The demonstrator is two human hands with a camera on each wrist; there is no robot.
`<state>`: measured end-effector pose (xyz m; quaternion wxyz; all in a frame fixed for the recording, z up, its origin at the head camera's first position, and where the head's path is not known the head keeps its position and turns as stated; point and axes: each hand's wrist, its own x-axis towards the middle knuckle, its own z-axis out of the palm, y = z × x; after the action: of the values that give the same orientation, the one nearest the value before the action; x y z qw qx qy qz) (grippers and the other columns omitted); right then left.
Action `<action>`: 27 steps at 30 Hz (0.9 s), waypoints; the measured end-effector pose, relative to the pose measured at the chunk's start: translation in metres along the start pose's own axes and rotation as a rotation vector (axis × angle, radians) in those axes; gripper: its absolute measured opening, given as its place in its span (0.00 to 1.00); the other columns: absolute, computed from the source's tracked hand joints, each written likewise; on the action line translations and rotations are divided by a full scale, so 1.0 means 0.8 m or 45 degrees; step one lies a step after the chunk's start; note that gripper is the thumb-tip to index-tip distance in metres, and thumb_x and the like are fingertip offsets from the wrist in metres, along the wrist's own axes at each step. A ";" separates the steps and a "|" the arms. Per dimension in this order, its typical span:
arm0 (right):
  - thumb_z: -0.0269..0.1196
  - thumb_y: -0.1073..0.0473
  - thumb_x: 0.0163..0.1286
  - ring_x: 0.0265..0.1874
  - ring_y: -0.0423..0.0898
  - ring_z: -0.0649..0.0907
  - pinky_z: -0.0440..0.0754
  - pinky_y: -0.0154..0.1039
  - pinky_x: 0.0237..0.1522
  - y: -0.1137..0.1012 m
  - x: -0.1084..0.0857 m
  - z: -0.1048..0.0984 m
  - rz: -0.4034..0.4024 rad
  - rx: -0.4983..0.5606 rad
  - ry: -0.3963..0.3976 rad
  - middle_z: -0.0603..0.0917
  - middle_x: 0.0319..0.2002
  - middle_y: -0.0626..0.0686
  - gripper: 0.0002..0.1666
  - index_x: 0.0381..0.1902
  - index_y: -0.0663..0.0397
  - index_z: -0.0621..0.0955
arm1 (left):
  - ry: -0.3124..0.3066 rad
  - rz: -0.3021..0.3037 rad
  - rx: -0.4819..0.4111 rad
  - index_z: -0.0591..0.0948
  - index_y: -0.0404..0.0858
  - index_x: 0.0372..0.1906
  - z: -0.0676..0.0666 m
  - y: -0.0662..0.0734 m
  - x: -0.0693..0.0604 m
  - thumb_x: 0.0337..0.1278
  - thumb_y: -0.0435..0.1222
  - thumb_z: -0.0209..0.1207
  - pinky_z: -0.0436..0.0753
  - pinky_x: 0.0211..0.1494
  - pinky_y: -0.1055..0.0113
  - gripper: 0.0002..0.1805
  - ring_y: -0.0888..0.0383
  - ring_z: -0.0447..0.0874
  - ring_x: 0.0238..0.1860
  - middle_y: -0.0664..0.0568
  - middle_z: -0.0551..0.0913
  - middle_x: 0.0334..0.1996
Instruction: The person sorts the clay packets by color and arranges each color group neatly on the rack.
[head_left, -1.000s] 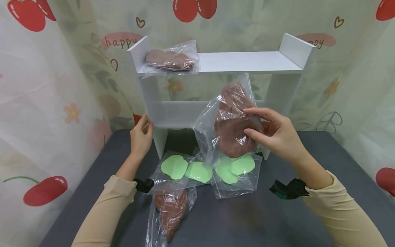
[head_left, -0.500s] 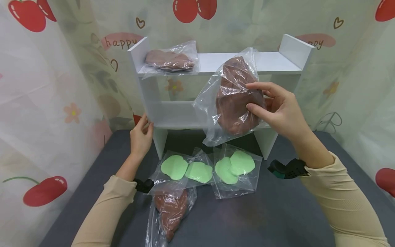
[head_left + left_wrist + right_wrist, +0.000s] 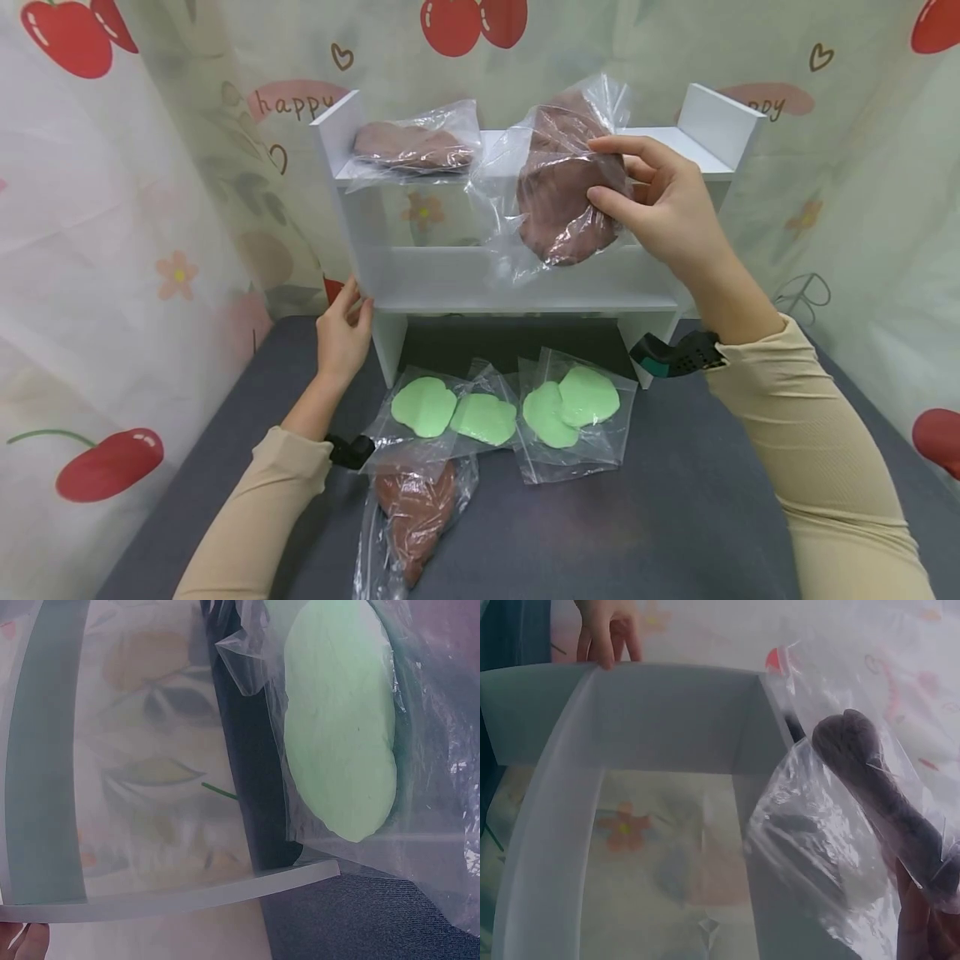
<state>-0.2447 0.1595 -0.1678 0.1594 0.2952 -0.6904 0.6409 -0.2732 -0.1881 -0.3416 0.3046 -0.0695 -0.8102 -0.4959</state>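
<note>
My right hand (image 3: 667, 200) grips a clear plastic bag (image 3: 566, 175) with a flat brown clay-like piece inside, thumb on the near face. The bag is raised in front of the white shelf's top board (image 3: 660, 137); whether it touches the board I cannot tell. In the right wrist view the brown piece (image 3: 889, 799) shows edge-on. My left hand (image 3: 343, 337) touches the left side panel of the white shelf (image 3: 525, 287) with its fingertips. The right wrist view shows those left fingers (image 3: 604, 641) against the panel's outer side. Another bagged brown piece (image 3: 412, 146) lies at the top board's left end.
Bagged light green pieces (image 3: 423, 407) lie on the dark table (image 3: 585, 542) before the shelf, with two overlapping pieces (image 3: 551, 412) to the right. Nearer me lies a bagged brown tapered piece (image 3: 416, 512). Printed cloth (image 3: 187, 125) surrounds the table.
My right hand has lifted the bagged brown piece from low before the shelf to the height of the top board, tilting it back somewhat. My left hand has stayed put.
</note>
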 end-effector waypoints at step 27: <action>0.64 0.67 0.59 0.33 0.37 0.80 0.79 0.22 0.29 0.001 0.076 0.008 0.262 -0.354 0.263 0.81 0.38 0.48 0.21 0.52 0.51 0.81 | -0.003 0.017 -0.013 0.66 0.40 0.68 -0.003 -0.003 0.001 0.63 0.29 0.53 0.80 0.51 0.49 0.28 0.42 0.79 0.55 0.38 0.73 0.61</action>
<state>-0.2910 0.1407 -0.1325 0.2021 0.1311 -0.7787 0.5793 -0.2739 -0.1914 -0.3427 0.3065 -0.0770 -0.8077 -0.4978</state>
